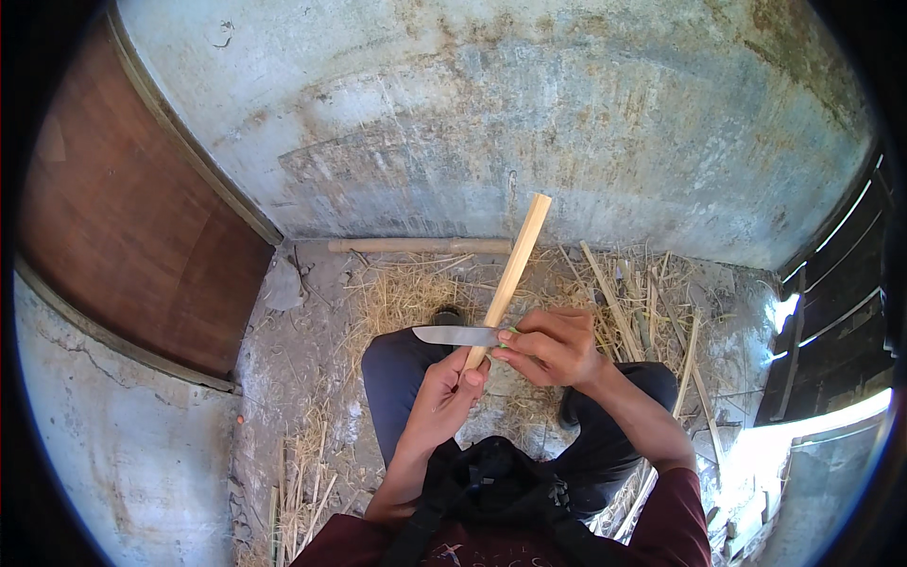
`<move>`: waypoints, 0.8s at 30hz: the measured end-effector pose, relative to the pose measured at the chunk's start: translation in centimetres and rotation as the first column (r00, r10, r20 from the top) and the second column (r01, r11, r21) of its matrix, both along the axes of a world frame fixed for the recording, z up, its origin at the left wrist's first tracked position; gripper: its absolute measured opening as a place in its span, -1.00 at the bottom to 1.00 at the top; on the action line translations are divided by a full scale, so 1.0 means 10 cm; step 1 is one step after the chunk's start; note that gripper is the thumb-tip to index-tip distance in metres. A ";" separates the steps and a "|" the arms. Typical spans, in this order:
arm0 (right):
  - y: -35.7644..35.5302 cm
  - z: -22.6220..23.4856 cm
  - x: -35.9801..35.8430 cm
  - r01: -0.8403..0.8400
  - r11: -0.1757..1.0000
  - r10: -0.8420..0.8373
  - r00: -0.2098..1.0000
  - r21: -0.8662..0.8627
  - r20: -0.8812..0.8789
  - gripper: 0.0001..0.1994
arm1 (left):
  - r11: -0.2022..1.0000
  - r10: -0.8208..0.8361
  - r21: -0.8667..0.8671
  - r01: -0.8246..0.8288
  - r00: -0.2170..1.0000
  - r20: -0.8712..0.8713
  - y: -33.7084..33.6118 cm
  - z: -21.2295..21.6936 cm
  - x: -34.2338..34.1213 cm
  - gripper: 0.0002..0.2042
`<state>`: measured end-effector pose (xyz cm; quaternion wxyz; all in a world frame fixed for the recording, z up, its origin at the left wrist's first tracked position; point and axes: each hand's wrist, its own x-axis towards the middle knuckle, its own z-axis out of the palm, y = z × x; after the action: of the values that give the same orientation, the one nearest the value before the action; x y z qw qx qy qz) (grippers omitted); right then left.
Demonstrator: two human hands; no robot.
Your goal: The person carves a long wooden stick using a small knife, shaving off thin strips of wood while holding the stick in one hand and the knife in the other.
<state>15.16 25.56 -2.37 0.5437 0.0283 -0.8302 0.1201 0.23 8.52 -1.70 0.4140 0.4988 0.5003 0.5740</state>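
Note:
A pale, flat strip of split bamboo or wood [519, 259] slants up and away from me over my knees. Its near end is gripped by my left hand [446, 399], thumb and fingers closed round it. My right hand [556, 346] is closed on the handle of a knife [457, 335], of which only a bit of green shows between the fingers. The broad steel blade lies across the strip just above my left hand and points left.
Straw and thin shavings [397, 298] litter the floor between my legs and the stained wall [529, 132]. A round pole [425, 245] lies along the wall's foot. Long split strips [612, 298] lie to the right. At left stands a brown door panel [142, 208].

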 end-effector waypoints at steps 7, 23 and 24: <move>-0.07 0.04 -0.01 0.002 0.999 -0.004 0.999 0.048 0.032 -0.68 | 0.997 0.046 -0.054 -0.046 0.999 0.001 0.02 -0.10 -0.06 -0.51; -0.15 0.09 -0.02 0.015 0.993 -0.021 0.999 0.115 0.046 -0.74 | 0.995 0.037 -0.097 -0.028 0.996 0.087 0.00 -0.05 -0.03 -0.54; -0.15 0.09 -0.02 0.021 0.993 -0.026 0.999 0.115 0.035 -0.73 | 0.995 0.038 -0.098 -0.029 0.995 0.087 0.00 -0.05 -0.03 -0.54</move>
<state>14.94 24.04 -1.47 0.5272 0.0474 -0.8458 0.0665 -0.03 8.51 -2.22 0.4498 0.4437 0.5168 0.5777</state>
